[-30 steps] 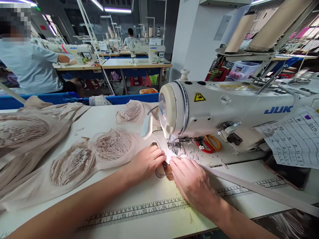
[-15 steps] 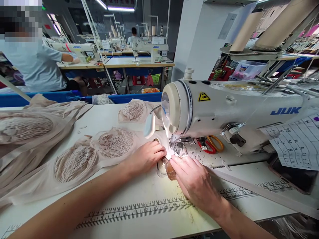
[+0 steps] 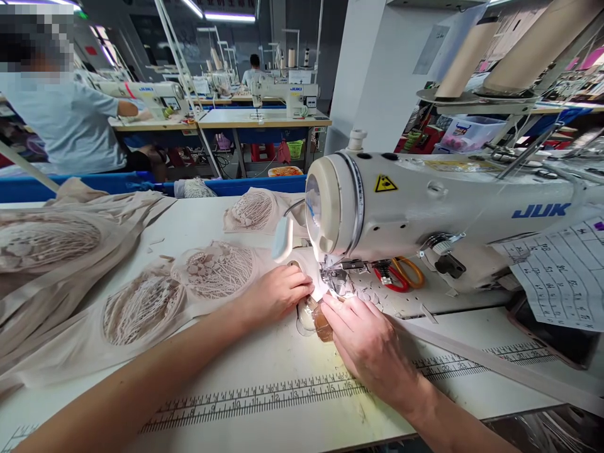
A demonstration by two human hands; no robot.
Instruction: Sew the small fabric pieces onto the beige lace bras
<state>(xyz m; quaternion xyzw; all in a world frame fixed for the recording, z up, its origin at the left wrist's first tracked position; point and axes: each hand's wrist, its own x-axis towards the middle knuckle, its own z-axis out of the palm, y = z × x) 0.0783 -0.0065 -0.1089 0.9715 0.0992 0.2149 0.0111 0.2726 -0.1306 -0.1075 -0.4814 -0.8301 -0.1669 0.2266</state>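
A beige lace bra piece (image 3: 189, 286) lies on the white table (image 3: 264, 371), its edge running under the presser foot (image 3: 336, 277) of a white JUKI sewing machine (image 3: 425, 201). My left hand (image 3: 276, 294) rests curled on the fabric just left of the needle, pressing it down. My right hand (image 3: 370, 346) lies in front of the foot, fingers pinched on the fabric edge under the lamp's glare. A small brown piece (image 3: 321, 326) shows between the two hands.
Red and orange-handled scissors (image 3: 396, 274) lie on the machine bed behind the foot. More lace garments (image 3: 51, 251) pile at the left. A paper chart (image 3: 561, 270) hangs on the machine at right. Another person (image 3: 61, 119) sits at a machine beyond the blue divider.
Both hands stay at the presser foot; the fabric and hands have shifted only slightly. The camera view has moved a little.
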